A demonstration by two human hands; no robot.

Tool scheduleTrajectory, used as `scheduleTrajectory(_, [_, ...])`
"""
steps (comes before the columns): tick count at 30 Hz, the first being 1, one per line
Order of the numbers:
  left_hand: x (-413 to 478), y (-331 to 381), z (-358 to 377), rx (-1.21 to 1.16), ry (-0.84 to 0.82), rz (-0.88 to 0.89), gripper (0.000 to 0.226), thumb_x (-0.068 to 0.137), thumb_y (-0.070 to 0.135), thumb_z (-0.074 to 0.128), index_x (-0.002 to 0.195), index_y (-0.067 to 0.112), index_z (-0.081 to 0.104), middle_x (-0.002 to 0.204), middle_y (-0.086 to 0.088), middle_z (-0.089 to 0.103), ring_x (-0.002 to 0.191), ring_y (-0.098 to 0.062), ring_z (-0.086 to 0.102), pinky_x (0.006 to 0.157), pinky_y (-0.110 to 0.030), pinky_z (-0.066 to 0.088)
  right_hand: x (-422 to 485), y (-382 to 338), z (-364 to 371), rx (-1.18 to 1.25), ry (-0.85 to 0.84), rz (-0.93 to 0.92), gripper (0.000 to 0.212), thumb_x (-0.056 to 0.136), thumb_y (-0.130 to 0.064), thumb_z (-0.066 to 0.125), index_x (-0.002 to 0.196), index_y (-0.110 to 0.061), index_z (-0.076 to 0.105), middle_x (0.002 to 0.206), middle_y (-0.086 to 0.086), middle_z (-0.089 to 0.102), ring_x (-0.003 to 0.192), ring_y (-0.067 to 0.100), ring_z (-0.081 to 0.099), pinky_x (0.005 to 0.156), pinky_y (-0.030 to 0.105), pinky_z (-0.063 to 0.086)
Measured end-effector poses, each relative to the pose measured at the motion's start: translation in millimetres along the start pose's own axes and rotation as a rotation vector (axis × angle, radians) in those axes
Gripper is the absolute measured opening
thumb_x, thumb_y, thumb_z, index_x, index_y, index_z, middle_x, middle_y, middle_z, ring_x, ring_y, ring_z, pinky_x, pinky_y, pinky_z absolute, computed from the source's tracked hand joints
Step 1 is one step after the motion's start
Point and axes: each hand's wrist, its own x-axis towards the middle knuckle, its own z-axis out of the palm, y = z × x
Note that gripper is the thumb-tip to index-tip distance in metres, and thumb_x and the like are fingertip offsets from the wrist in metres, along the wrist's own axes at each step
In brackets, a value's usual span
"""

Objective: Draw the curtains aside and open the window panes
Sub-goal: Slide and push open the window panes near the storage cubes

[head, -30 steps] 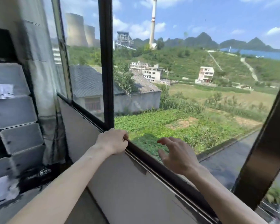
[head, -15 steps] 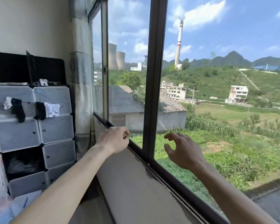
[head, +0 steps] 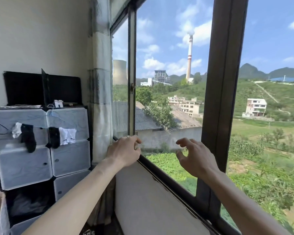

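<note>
At the centre of the head view, the left hand [head: 124, 152] hangs over the lower window track [head: 166, 179], its fingers [head: 135, 141] curled loosely into a near-fist with nothing between them; a ring sits on one finger. Toward three o'clock of it, well apart, the right hand [head: 196, 158] is raised in front of the glass, its fingers [head: 182, 141] spread and bent like a claw — parted, holding nothing, and whether they touch the pane cannot be told.

From twelve o'clock down past the right wrist runs a broad dark window frame post [head: 222, 92]. At nine o'clock of that post stands a thinner sash upright [head: 131, 73] with a small latch on it. Whether the panes are slid open or shut cannot be told — the view outside is clear either way.

At ten o'clock of the left hand, the curtain [head: 100, 92] hangs gathered into a narrow column against the wall corner, just beside the window's left edge, leaving the glass uncovered.

Toward nine o'clock of the frame stands a cube storage cabinet [head: 68, 156] with translucent doors; black and white socks [head: 28, 136] dangle from hangers across its front.

Below the track, a pale sill wall [head: 151, 206] drops toward six o'clock.
</note>
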Motion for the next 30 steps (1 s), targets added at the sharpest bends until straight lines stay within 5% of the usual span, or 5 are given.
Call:
scheduleTrajectory(8, [134,-82,13,-0.031,0.114,0.025,0.031,0.094,0.031,0.051,0.124,0.034,0.055,0.120,0.005,0.061,0.100,-0.019,0.061,0.071,-0.030,0.047,132,-20,97,0.040,0.057,-0.047,0.037,0.096,-0.042,0.054,0.132,-0.034,0.053,0.129,-0.009,0.062,0.114,0.016,0.057,0.082,0.037,0.056])
scheduleTrajectory(13, [230,-120,29,-0.024,0.166,0.060,0.036,0.095,0.032,0.052,0.131,0.032,0.051,0.126,0.003,0.059,0.100,-0.018,0.060,0.070,-0.030,0.045,230,-20,156,0.056,0.094,-0.060,0.038,0.096,-0.041,0.055,0.133,-0.034,0.052,0.133,-0.008,0.061,0.093,0.014,0.060,0.074,0.036,0.058])
scheduleTrajectory(19, [339,-161,51,0.002,0.221,0.099,0.042,0.096,0.031,0.052,0.137,0.029,0.044,0.135,0.003,0.054,0.115,-0.019,0.056,0.074,-0.030,0.042,335,-19,212,0.012,0.153,-0.065,0.038,0.095,-0.035,0.057,0.132,-0.027,0.055,0.135,0.001,0.059,0.120,0.023,0.052,0.079,0.037,0.052])
scheduleTrajectory(30, [550,-238,96,-0.107,0.298,0.182,0.048,0.092,0.034,0.056,0.137,0.027,0.044,0.141,-0.002,0.047,0.124,-0.027,0.050,0.095,-0.045,0.047,503,-25,294,-0.211,0.350,-0.055,0.040,0.092,-0.037,0.058,0.130,-0.026,0.056,0.140,0.002,0.056,0.126,0.026,0.048,0.094,0.039,0.046])
